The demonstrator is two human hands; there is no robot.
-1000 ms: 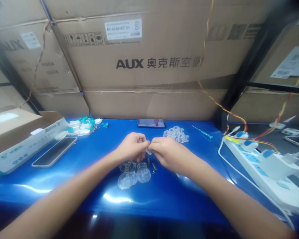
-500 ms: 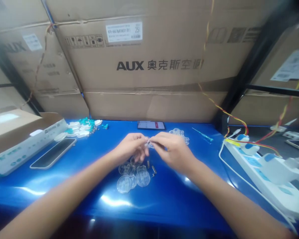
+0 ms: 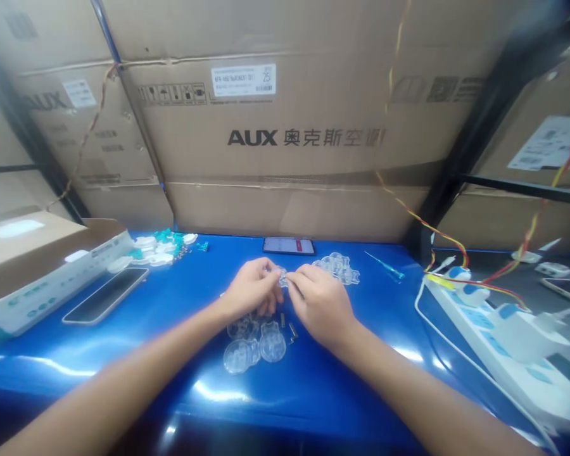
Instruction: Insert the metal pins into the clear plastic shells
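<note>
Over the glossy blue workbench (image 3: 308,392): a small clear plastic part (image 3: 282,277), held between both hands, its long axis unclear.
Left hand (image 3: 250,290): fingers curled closed on the part.
Right hand (image 3: 319,303): fingertips pinching it, equally near.

A small transparent plastic part (image 3: 282,277) is pinched between the left hand (image 3: 251,288) and right hand (image 3: 319,303). Clear moulded plastic pieces (image 3: 272,345) lie grouped below; further clear pieces (image 3: 337,268) lie just beyond.

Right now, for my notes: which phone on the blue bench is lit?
The phone at the far edge, showing white and red; the dark one lies beside the white box.
</note>
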